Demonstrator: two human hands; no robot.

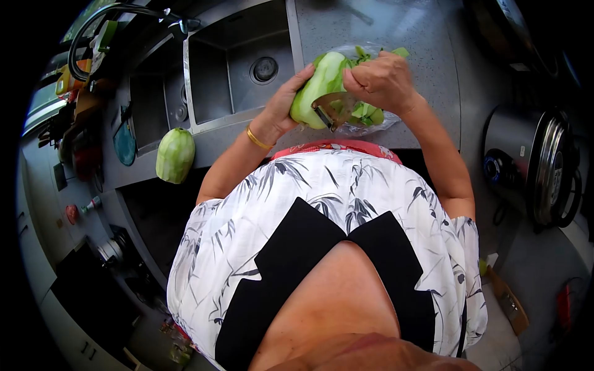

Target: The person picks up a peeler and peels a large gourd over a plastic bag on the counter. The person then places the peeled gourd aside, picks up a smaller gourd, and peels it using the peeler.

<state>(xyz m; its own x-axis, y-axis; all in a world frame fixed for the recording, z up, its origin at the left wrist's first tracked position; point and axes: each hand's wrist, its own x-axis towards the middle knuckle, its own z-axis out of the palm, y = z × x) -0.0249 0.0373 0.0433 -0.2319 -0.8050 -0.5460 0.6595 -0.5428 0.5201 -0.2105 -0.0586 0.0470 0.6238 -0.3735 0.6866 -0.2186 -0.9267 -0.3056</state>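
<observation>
A large pale green vegetable (322, 83), mostly peeled, lies tilted over the counter edge. My left hand (283, 102) holds it from the left side, fingers along its surface. My right hand (385, 80) is closed around the handle of a peeler (333, 110), whose metal head is against the vegetable's lower right side. Green peelings (369, 114) lie on a clear plastic bag (378, 128) under and beside my right hand. A second peeled vegetable (175, 156) rests on the counter edge to the left.
A double steel sink (238, 62) is beyond my left hand, with a curved black faucet (93, 31) at the upper left. A teal object (124, 143) lies left of the sink. A rice cooker (526, 161) stands at the right.
</observation>
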